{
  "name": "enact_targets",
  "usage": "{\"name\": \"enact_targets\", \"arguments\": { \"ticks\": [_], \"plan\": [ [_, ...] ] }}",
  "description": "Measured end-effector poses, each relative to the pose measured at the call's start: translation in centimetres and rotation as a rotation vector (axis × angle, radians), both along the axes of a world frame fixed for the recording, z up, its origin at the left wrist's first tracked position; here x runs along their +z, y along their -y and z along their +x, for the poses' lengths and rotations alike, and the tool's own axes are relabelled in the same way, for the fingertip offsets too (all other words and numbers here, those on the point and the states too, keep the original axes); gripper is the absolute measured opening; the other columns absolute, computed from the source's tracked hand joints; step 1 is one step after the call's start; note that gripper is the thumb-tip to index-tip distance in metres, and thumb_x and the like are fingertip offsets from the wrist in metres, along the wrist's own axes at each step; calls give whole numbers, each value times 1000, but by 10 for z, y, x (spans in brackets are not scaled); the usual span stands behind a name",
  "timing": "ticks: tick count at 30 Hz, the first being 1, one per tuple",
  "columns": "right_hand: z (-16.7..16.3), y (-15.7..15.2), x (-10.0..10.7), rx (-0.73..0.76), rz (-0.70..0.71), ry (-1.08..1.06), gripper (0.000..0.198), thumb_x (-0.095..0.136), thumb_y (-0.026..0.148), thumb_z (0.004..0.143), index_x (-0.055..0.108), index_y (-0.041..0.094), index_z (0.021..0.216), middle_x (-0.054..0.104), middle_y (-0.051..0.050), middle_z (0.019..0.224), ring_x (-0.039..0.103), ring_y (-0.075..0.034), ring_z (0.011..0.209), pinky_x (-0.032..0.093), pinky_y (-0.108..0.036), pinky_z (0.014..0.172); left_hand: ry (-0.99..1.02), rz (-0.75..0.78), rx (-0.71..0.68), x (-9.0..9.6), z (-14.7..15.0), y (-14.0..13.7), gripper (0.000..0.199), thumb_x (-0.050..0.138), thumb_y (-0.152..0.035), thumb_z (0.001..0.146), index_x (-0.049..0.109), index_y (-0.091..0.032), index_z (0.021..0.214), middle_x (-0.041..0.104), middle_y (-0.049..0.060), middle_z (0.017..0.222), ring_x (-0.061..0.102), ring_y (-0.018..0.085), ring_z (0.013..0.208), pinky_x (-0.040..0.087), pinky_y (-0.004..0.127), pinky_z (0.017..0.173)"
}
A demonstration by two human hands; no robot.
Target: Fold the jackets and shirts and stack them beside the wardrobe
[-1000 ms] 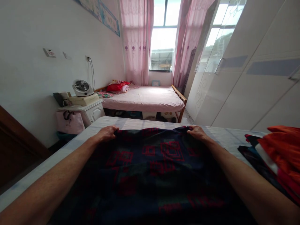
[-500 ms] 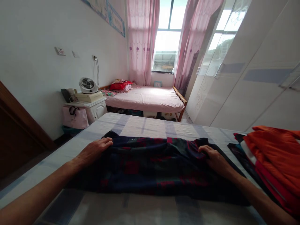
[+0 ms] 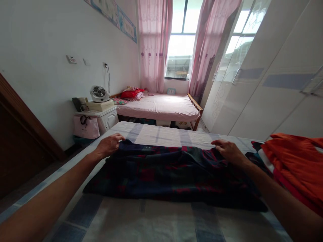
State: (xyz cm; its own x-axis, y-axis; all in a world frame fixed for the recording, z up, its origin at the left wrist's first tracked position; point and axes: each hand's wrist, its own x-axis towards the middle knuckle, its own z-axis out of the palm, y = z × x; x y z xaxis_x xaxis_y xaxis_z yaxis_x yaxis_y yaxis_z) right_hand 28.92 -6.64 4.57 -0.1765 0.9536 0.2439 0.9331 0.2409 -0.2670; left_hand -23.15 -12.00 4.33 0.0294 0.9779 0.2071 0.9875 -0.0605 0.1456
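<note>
A dark plaid garment (image 3: 161, 174) in navy, green and red lies folded into a wide strip across the bed in front of me. At its far left corner, my left hand (image 3: 111, 144) is closed, pinching the edge between thumb and fingers. My right hand (image 3: 228, 151) pinches the far right part of the same edge, its index finger reaching over the cloth. Both held corners look slightly raised. The near edge rests on the blue-and-white checked bedsheet (image 3: 151, 218).
Folded clothes with an orange piece (image 3: 295, 161) on top are stacked at the right. Beyond stands a second bed (image 3: 164, 107) with pink bedding. A fan (image 3: 99, 93) sits on a white cabinet (image 3: 109, 119) at the left. A white wardrobe (image 3: 252, 101) lines the right side.
Both hands have lifted slightly with the far edge of the garment. Its near edge has shifted away from me. The view has turned a little to the left.
</note>
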Motion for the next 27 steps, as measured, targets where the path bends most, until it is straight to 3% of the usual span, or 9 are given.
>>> {"name": "enact_targets", "arguments": {
  "ticks": [4,9,12,16,19,21,24,27],
  "plan": [
    [-41,-28,-15,14,-85,23,35,42,30,85,66,19,108,68,-8,110,65,-19,94,47,-28,85,-58,-72,-53,-11,4,-32,41,45,-19,81,61,-17,119,54,9,134,47,22,124,33,32,104],
    [-61,-41,-44,28,-101,63,35,43,39,86,70,20,97,70,-8,102,63,-22,96,45,-31,85,-92,-158,-26,-26,1,-46,30,49,-23,84,66,-21,108,66,8,113,57,21,112,40,31,97],
    [-61,-42,-49,10,-100,79,30,46,34,83,71,20,92,69,-9,103,63,-21,92,45,-32,81,-88,-186,43,-22,-5,-42,20,51,-27,87,66,-17,97,67,7,104,60,20,103,44,37,92],
    [-61,-38,-44,6,-97,76,24,49,25,78,71,22,84,71,-6,90,63,-20,85,45,-29,76,-67,-188,210,-5,-16,-32,28,54,-38,87,61,-15,102,64,6,103,61,18,92,50,40,82],
    [-62,-32,-41,-12,-72,49,25,48,22,78,71,22,88,72,-5,91,63,-18,85,44,-26,77,-81,-109,296,4,-10,-23,31,48,-34,89,60,-12,109,62,12,109,59,25,102,47,45,86],
    [-64,-29,-39,-33,-52,31,26,47,22,79,71,22,88,72,-4,92,63,-17,86,44,-25,77,-86,-47,237,1,5,-18,37,41,-29,90,57,-12,119,58,16,121,52,29,116,40,46,95],
    [-66,-23,-33,-64,-13,13,25,47,22,79,71,22,87,72,-3,92,63,-17,85,44,-25,76,-62,-49,22,-17,38,-8,44,37,-34,90,51,-23,130,46,9,141,38,25,131,31,40,106],
    [-68,-15,-20,-83,44,-1,26,45,22,80,70,21,89,71,-4,95,63,-18,88,43,-26,80,-34,-124,-65,-44,63,4,49,36,-47,89,47,-29,134,40,6,146,33,28,135,29,50,106]
  ]
}}
